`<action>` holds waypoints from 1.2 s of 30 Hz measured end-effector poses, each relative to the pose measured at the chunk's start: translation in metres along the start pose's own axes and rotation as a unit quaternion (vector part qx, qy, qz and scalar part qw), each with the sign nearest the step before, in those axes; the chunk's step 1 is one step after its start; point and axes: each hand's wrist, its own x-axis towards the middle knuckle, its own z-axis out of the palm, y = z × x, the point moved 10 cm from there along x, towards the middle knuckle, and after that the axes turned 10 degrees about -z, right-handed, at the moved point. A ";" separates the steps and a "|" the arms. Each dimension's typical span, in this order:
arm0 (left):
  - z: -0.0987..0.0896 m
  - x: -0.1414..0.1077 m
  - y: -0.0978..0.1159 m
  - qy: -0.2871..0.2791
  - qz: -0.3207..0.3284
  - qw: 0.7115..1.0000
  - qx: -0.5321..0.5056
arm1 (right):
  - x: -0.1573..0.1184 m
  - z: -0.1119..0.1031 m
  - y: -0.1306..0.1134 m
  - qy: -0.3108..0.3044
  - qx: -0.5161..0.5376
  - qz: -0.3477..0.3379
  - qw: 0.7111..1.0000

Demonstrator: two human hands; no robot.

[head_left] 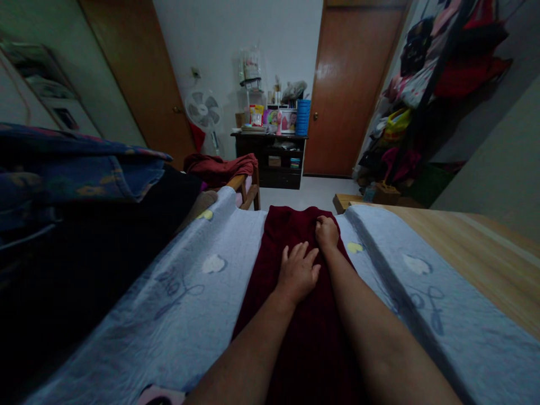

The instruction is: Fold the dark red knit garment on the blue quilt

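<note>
A long piece of dark red cloth (306, 320), perhaps a garment folded lengthwise, lies over the bed in front of me. My left hand (298, 270) rests on its middle, palm down with the fingers spread. Farther up and to the right, my right hand (327, 232) is closed on the cloth near its far right corner, thumb and fingers pinched together. Under the cloth is a light blue-grey bedsheet (206, 301) with hearts and lettering on it. My forearms hide part of the cloth's near end.
Dark and blue flowered clothes (97, 169) are heaped along the left side. A bare wooden board (476, 230) borders the bed on the right. Past the foot of the bed are a dark cabinet (270, 169), a fan (204, 109) and red cloth (221, 169) over a wooden frame.
</note>
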 end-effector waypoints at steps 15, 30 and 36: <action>0.009 0.000 -0.005 -0.032 -0.019 0.999 0.027 | 0.003 -0.019 -0.010 -0.083 -0.087 0.004 0.993; 0.010 0.001 -0.016 -0.042 -0.080 0.996 0.023 | -0.041 0.034 -0.032 -0.233 -0.136 -0.165 0.949; 0.011 0.000 -0.017 -0.057 -0.091 0.994 0.023 | -0.029 0.041 -0.030 -0.222 -0.131 -0.164 0.952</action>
